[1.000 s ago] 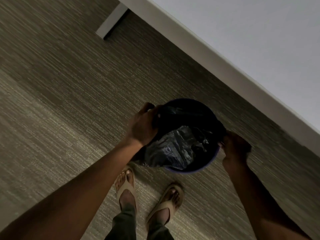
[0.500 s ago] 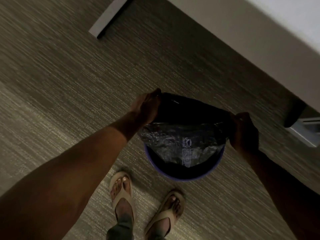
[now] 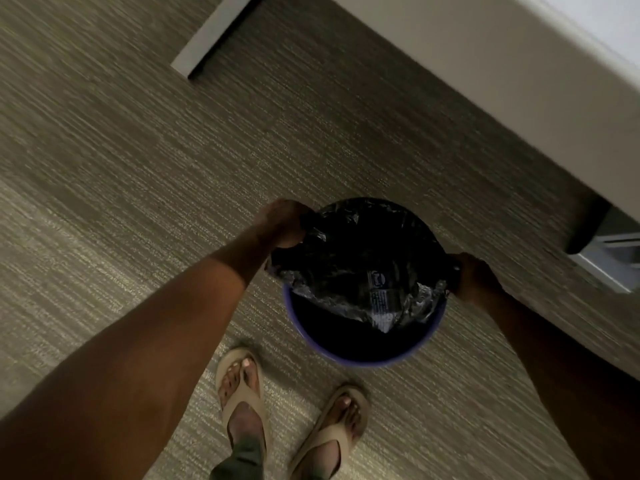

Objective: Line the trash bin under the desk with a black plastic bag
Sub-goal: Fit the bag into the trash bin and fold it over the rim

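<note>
A round trash bin with a purple rim (image 3: 346,359) stands on the carpet in front of my feet. A crinkled black plastic bag (image 3: 360,265) is stretched across the far half of its mouth, and white print shows on the bag's near fold. My left hand (image 3: 282,221) grips the bag's edge at the bin's far-left rim. My right hand (image 3: 474,278) grips the bag at the right rim. The near part of the bin's dark inside is uncovered.
A pale desk (image 3: 485,64) runs diagonally across the upper right. Its grey foot bars (image 3: 211,36) lie on the carpet at top centre, and another grey foot (image 3: 609,258) at the right. My two sandalled feet (image 3: 287,407) stand just before the bin.
The bag's mouth has been spread wider over the far rim of the bin. Both hands have moved down to the rim's sides, and the bag now hangs lower.
</note>
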The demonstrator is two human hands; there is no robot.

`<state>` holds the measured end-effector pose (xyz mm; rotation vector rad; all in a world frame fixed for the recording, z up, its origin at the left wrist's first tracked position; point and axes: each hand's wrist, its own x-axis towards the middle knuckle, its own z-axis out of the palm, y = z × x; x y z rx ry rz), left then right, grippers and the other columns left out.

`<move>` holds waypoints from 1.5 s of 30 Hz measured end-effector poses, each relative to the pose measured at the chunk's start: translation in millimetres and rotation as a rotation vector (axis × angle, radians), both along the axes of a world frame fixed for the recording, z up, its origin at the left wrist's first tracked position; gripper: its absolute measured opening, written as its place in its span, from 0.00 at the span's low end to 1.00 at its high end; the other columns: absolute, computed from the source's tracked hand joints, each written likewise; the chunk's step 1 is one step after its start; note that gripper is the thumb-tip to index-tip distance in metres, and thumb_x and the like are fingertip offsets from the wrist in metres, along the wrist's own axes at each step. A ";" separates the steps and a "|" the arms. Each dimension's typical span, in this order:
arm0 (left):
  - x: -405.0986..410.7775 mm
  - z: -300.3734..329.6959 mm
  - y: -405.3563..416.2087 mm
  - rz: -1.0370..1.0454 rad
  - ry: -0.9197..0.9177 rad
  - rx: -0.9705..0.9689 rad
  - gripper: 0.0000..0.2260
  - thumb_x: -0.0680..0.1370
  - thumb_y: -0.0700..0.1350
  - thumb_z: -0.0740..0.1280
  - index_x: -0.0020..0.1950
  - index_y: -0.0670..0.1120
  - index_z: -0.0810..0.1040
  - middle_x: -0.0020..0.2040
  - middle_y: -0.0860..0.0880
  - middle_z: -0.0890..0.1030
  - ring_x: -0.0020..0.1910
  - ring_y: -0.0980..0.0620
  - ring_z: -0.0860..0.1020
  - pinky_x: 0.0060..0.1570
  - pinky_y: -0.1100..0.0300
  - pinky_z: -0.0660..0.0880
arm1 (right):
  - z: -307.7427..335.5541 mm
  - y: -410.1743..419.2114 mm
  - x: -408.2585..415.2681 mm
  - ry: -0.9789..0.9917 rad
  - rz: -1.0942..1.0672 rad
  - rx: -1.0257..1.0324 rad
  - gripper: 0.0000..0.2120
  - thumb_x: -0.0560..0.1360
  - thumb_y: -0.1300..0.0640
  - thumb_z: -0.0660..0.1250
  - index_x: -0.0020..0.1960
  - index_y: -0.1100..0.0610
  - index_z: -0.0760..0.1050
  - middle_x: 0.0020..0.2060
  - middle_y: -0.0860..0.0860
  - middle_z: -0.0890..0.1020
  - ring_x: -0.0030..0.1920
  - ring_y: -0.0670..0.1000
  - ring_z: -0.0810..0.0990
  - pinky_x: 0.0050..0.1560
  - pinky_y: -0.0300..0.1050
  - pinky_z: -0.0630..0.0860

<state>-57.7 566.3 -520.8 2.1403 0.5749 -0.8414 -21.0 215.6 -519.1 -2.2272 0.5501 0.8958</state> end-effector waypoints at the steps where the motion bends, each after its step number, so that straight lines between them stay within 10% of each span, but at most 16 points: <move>1: -1.7 -2.3 3.1 0.046 0.049 -0.013 0.15 0.84 0.45 0.62 0.70 0.47 0.80 0.66 0.43 0.82 0.65 0.42 0.79 0.62 0.53 0.77 | -0.5 -3.0 -2.7 0.057 0.000 0.005 0.14 0.81 0.66 0.67 0.65 0.63 0.80 0.52 0.61 0.84 0.49 0.63 0.83 0.46 0.52 0.77; 6: -32.1 -7.3 14.2 0.778 0.223 -0.575 0.22 0.77 0.57 0.71 0.63 0.43 0.84 0.60 0.40 0.86 0.56 0.41 0.85 0.62 0.44 0.80 | 14.5 -0.7 -27.7 0.131 -0.409 0.182 0.09 0.83 0.65 0.63 0.49 0.56 0.80 0.44 0.54 0.81 0.41 0.54 0.79 0.39 0.47 0.73; 10: -45.7 -16.3 3.5 1.046 -0.055 -0.349 0.29 0.78 0.63 0.68 0.73 0.47 0.76 0.67 0.42 0.81 0.63 0.42 0.81 0.65 0.42 0.78 | 3.5 -3.0 -31.4 -0.127 -0.562 0.078 0.19 0.86 0.49 0.57 0.68 0.58 0.77 0.61 0.57 0.81 0.62 0.60 0.80 0.58 0.55 0.77; 15: -72.8 27.2 -18.6 0.165 -0.746 0.291 0.23 0.83 0.57 0.62 0.75 0.48 0.73 0.69 0.44 0.78 0.69 0.44 0.72 0.66 0.49 0.71 | 37.1 8.3 -38.2 -0.669 0.140 -0.074 0.26 0.79 0.47 0.64 0.75 0.56 0.72 0.74 0.57 0.75 0.74 0.59 0.73 0.72 0.56 0.71; 20: -95.4 32.3 -44.1 -0.480 -0.532 0.319 0.33 0.77 0.59 0.67 0.79 0.47 0.69 0.71 0.43 0.79 0.73 0.36 0.69 0.71 0.41 0.63 | 43.7 26.0 -29.1 -0.451 0.865 -0.152 0.42 0.73 0.45 0.69 0.83 0.54 0.58 0.77 0.63 0.68 0.77 0.67 0.67 0.71 0.67 0.69; 25: -116.6 35.9 -47.3 -0.475 -0.418 0.329 0.30 0.75 0.51 0.71 0.77 0.52 0.70 0.69 0.50 0.80 0.70 0.41 0.71 0.65 0.46 0.58 | 48.2 13.6 -40.8 -0.556 0.936 -0.189 0.30 0.67 0.46 0.75 0.67 0.56 0.80 0.53 0.59 0.82 0.58 0.66 0.79 0.55 0.60 0.78; 31: -163.7 38.2 -44.7 -0.588 -0.501 0.331 0.25 0.64 0.46 0.80 0.60 0.51 0.82 0.57 0.46 0.83 0.56 0.41 0.80 0.56 0.44 0.75 | 51.9 -16.3 -100.8 -0.584 0.867 -0.017 0.19 0.67 0.46 0.80 0.50 0.56 0.80 0.47 0.51 0.81 0.47 0.54 0.81 0.41 0.52 0.80; 37: -198.0 37.5 -55.4 -0.713 -0.418 0.362 0.25 0.65 0.48 0.78 0.61 0.54 0.80 0.61 0.47 0.82 0.59 0.43 0.79 0.60 0.41 0.74 | 38.8 -50.0 -151.4 -0.705 0.954 -0.038 0.14 0.73 0.55 0.72 0.57 0.58 0.83 0.56 0.53 0.85 0.62 0.56 0.81 0.64 0.58 0.76; 45: -208.0 24.8 -55.1 -0.782 -0.261 0.377 0.26 0.64 0.44 0.78 0.61 0.53 0.81 0.58 0.49 0.84 0.61 0.45 0.80 0.63 0.39 0.74 | 20.4 -44.2 -168.4 -0.601 1.069 -0.124 0.21 0.69 0.64 0.77 0.60 0.54 0.83 0.55 0.49 0.87 0.64 0.56 0.79 0.59 0.61 0.80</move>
